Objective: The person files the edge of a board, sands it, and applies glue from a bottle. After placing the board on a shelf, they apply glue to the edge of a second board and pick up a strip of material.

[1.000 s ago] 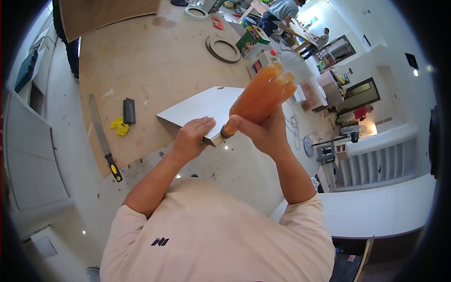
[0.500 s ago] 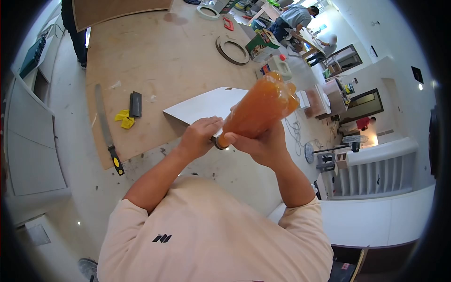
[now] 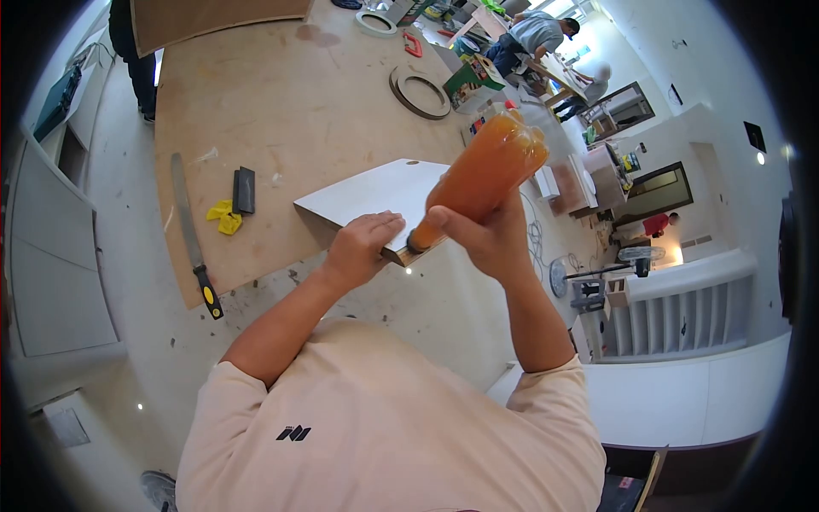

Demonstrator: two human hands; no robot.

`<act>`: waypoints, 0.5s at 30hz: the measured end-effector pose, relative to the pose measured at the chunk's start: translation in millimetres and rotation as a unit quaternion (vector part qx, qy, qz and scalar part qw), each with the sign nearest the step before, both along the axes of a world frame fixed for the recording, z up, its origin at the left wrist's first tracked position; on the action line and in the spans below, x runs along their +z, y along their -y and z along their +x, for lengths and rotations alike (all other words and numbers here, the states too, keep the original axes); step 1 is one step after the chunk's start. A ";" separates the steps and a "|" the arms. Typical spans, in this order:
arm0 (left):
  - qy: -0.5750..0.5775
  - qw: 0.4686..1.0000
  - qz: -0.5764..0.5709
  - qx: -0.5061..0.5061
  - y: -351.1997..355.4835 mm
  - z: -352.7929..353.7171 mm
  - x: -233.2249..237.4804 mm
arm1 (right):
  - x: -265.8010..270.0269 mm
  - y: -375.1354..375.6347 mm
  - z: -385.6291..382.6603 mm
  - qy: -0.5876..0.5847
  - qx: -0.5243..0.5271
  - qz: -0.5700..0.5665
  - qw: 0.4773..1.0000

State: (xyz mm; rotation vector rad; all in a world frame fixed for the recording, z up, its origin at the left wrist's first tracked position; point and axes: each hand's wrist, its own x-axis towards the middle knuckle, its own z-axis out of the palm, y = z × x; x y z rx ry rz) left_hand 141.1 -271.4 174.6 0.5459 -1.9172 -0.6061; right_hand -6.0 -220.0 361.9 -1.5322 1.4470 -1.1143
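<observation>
My right hand [image 3: 488, 239] is wrapped round a plastic bottle [image 3: 493, 166] of orange-amber liquid. The bottle is tilted neck down, and its dark tip meets the near edge of a white board [image 3: 375, 189], close to a corner. That edge shows a bare brown core. My left hand [image 3: 363, 245] grips the same board just left of the bottle tip, fingers together on its top face; the thumb is hidden. The board lies on a large brown worktable [image 3: 281, 111], its near corner jutting past the table edge.
Left on the table lie a long flat file [image 3: 189, 226], a dark block [image 3: 245, 189] and a yellow cloth [image 3: 223, 217]. Farther back are a coiled strip [image 3: 420, 109], a red clamp-like tool [image 3: 413, 44] and a green box [image 3: 472, 81]. Co-workers [image 3: 539, 36] stand beyond; a fan [image 3: 559, 278] is right.
My right hand and the bottle have shifted up and right, the tip moving along the board's edge away from me. My left hand and the board have stayed in place.
</observation>
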 end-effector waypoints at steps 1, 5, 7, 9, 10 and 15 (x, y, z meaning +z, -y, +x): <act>0.002 1.000 -0.003 -0.001 1.2 0.0 0.7 | -1.8 -2.1 3.9 -0.017 0.016 -0.017 1.000; 0.015 0.999 0.033 -0.023 -1.1 1.0 2.2 | 5.8 -14.4 15.3 -0.072 0.020 -0.003 0.997; -0.001 1.000 0.005 -0.007 -0.5 -0.3 1.0 | 4.6 -9.8 -4.8 -0.097 -0.013 -0.037 0.994; -0.003 1.000 0.007 -0.008 -0.9 -0.4 2.2 | 6.6 1.6 -29.2 -0.133 -0.083 -0.054 0.986; -0.003 1.000 0.011 -0.009 -2.8 0.1 1.9 | 6.5 5.2 -34.7 -0.131 -0.117 -0.066 0.982; 0.004 1.000 0.013 -0.014 -2.1 0.5 -0.5 | -4.3 -17.7 9.5 -0.023 -0.029 -0.033 0.999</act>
